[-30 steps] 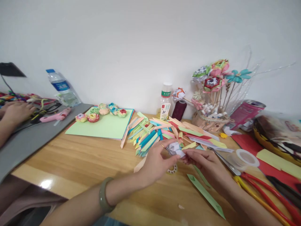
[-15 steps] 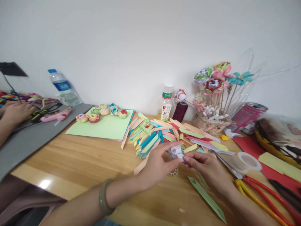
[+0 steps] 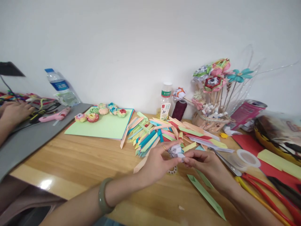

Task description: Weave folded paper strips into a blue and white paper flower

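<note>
A small white and pale-blue folded paper flower [image 3: 175, 151] is held up between both hands over the wooden table. My left hand [image 3: 158, 160] grips it from the left, thumb below and fingers above. On its right side, the fingertips of my right hand [image 3: 202, 160] pinch the flower's lower edge. Below the hands lies a small pale scalloped ring [image 3: 172, 170], partly covered. Two folded green paper strips [image 3: 207, 196] lie near my right wrist. Just beyond the hands spreads a heap of coloured folded paper strips [image 3: 150, 138].
Finished paper flowers [image 3: 92, 117] rest on a green sheet [image 3: 101, 130]. Scissors [image 3: 249, 179] and a tape roll [image 3: 248, 160] lie at right. At the back stand a bottle [image 3: 166, 102], a thread spool [image 3: 179, 110] and a flower basket [image 3: 209, 122]. Another person's hand [image 3: 17, 113] is far left.
The view has shifted very slightly. Both hands keep nearly the same hold on the paper flower, with only small movement of the right fingers.
</note>
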### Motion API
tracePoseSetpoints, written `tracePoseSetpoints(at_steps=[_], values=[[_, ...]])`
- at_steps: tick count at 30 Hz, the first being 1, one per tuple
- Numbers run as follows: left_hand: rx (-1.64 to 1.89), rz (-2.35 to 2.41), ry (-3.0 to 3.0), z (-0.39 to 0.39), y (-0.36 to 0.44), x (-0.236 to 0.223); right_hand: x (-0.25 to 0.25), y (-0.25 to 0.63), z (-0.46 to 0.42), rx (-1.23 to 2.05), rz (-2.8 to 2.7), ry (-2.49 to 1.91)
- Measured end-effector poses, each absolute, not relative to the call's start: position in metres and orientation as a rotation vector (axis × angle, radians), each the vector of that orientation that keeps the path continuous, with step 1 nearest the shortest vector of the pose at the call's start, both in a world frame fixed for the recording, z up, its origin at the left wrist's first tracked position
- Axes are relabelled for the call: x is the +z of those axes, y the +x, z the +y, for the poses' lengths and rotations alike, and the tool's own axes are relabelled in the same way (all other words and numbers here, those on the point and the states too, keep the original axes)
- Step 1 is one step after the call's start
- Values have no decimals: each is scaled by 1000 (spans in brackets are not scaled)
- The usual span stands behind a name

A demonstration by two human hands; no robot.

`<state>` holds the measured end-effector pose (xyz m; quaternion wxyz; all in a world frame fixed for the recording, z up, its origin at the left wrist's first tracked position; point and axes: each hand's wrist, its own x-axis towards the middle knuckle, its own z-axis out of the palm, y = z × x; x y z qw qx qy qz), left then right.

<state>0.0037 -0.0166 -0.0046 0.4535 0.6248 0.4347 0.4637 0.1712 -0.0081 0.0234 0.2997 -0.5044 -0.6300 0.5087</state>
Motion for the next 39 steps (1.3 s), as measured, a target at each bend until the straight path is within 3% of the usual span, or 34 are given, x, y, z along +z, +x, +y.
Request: tracePoseSetpoints(at_steps=[23,39], values=[[1076,940,1481,-12,1,-4,26,181,-3,1594,-1586,-1264],[1060,961,1500,-15,2,-5,26,172,-8,1418,-1633,-1339]])
